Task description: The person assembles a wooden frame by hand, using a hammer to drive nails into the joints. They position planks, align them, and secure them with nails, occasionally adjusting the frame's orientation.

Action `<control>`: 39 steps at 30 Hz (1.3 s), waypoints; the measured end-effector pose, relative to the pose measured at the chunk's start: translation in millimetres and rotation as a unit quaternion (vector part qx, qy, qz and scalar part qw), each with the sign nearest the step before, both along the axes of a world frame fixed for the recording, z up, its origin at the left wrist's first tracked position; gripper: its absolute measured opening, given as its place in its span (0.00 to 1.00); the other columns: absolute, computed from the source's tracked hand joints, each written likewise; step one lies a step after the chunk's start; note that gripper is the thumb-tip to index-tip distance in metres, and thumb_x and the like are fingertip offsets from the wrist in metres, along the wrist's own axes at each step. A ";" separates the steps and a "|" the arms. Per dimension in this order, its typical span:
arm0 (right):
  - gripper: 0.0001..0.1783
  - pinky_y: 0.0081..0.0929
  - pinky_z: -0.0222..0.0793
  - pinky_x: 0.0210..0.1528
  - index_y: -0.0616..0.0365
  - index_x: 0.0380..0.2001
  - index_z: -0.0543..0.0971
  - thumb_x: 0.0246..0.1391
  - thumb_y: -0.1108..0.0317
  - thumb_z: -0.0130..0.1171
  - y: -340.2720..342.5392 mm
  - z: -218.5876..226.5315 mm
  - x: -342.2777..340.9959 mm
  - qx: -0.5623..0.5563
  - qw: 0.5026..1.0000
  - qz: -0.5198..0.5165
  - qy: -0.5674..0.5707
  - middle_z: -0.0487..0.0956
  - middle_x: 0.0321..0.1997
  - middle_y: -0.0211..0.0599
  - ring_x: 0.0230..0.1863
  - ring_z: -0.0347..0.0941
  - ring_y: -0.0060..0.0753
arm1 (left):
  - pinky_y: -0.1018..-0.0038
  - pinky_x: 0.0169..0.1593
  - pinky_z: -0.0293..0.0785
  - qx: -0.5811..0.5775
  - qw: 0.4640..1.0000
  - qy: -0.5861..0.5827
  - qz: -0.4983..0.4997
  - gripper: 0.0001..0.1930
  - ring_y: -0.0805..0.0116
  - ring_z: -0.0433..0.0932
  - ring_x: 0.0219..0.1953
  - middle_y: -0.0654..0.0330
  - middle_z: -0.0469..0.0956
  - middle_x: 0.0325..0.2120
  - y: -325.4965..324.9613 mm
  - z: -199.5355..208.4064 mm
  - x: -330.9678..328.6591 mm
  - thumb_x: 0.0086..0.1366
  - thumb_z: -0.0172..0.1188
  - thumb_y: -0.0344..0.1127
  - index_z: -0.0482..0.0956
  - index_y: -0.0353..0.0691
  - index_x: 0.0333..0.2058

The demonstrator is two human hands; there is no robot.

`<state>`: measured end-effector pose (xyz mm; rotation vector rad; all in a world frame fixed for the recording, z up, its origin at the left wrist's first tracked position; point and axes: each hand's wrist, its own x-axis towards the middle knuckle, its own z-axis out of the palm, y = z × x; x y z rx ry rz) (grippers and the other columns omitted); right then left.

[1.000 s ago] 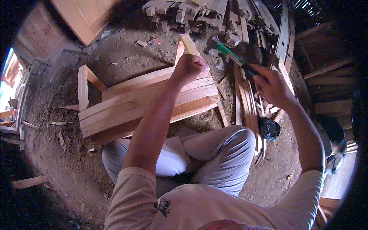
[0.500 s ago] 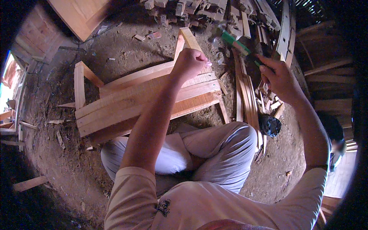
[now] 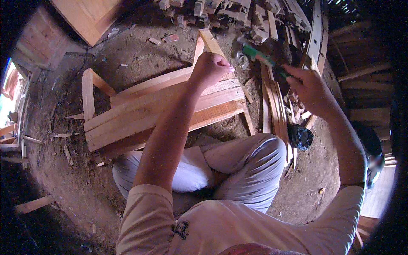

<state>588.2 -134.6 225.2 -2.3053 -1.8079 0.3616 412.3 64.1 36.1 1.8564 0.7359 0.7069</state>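
A low wooden piece with slatted boards and splayed legs (image 3: 148, 106), like a small bench or chair frame on its side, lies on the ground before my crossed legs. Over its far right end is my left hand (image 3: 209, 71), closed with thumb and fingertips pinched; whatever sits between them is too small to make out. My right hand (image 3: 312, 90) grips the dark end of a hammer (image 3: 257, 55) with a green section on its handle. The hammer's head, blurred and dim, hangs in the air to the right of the wooden piece's upper leg.
Long wooden strips (image 3: 274, 102) lie on the right, beside a black plastic bag (image 3: 300, 137). Stacked timber offcuts (image 3: 229, 12) fill the far side. A wooden panel (image 3: 87, 19) stands far left. Scraps dot the dirt floor (image 3: 63, 182). Another person (image 3: 374, 159) is partly seen at the right edge.
The hammer has swung a little left and nearer to me, its head lower in view. My left hand has stayed nearly still over the wooden piece.
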 end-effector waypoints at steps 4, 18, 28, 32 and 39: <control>0.20 0.36 0.73 0.37 0.60 0.57 0.77 0.65 0.66 0.55 1.2 -3.2 -10.1 0.044 0.993 -0.105 0.021 0.80 0.25 0.49 0.28 0.77 0.32 | 0.73 0.30 0.75 0.015 1.000 -0.013 0.003 0.13 0.73 0.79 0.21 0.59 0.82 0.20 4.2 -8.2 0.9 0.54 0.75 0.42 0.87 0.36 0.28; 0.21 0.28 0.69 0.29 0.64 0.59 0.76 0.67 0.66 0.54 -6.2 5.6 -5.9 0.001 1.000 -0.023 0.001 0.74 0.22 0.39 0.25 0.70 0.20 | 0.73 0.31 0.77 0.016 1.000 0.013 -0.005 0.14 0.72 0.81 0.23 0.57 0.84 0.21 -0.5 3.2 -2.6 0.54 0.75 0.42 0.87 0.35 0.28; 0.21 0.28 0.70 0.30 0.64 0.58 0.77 0.65 0.67 0.56 -51.6 3.3 16.2 0.053 0.984 -0.163 0.047 0.79 0.27 0.34 0.26 0.71 0.19 | 0.66 0.50 0.78 0.112 0.993 0.025 -0.018 0.28 0.59 0.84 0.43 0.51 0.85 0.38 8.9 12.4 -8.7 0.49 0.77 0.54 0.84 0.37 0.40; 0.21 0.31 0.72 0.35 0.63 0.58 0.77 0.64 0.68 0.55 -56.3 -8.1 27.4 0.019 0.985 -0.148 0.091 0.81 0.30 0.42 0.29 0.75 0.25 | 0.55 0.67 0.64 0.241 0.930 0.276 0.042 0.62 0.42 0.69 0.62 0.38 0.70 0.61 -22.0 42.7 -39.4 0.42 0.71 0.77 0.67 0.26 0.61; 0.21 0.21 0.63 0.26 0.59 0.63 0.74 0.69 0.70 0.51 -21.3 -7.9 15.4 0.008 0.997 -0.016 0.078 0.69 0.22 0.23 0.23 0.65 0.15 | 0.51 0.67 0.60 0.319 0.909 0.268 0.013 0.74 0.39 0.67 0.61 0.34 0.64 0.61 -84.9 31.4 -83.3 0.30 0.76 0.75 0.55 0.24 0.66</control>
